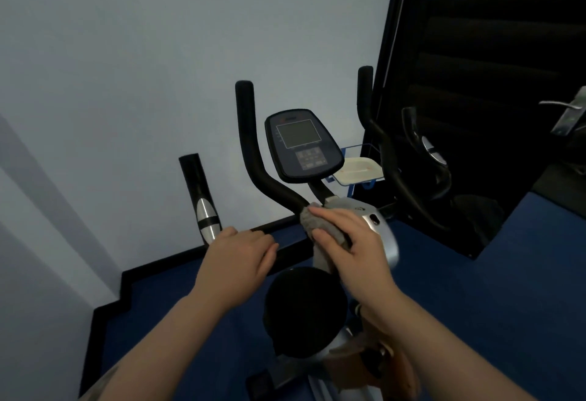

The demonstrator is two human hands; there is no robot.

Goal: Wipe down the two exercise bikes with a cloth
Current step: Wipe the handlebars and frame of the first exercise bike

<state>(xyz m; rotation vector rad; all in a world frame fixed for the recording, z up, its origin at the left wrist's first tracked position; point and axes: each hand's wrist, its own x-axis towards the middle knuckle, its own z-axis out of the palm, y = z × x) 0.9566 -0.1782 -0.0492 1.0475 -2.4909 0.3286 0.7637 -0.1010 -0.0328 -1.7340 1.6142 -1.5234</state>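
R hand point(348, 242) grips the grey cloth point(320, 229) at the bike's handlebar point(269, 178) base.

Cloth bunched under curled fingers, pressed where bar meets stem, just below the console point(302, 145); looks soft & light, prob. best held wadded w/ fingers on top. L hand point(241, 251) loose, fingers relaxed, holding nothing, near the frame. Seat point(302, 305) below; 2nd bike point(425, 159) to the right.

A grey cloth point(320, 226) lay bunched against the black-and-silver exercise bike point(304, 143), at six o'clock below its console.
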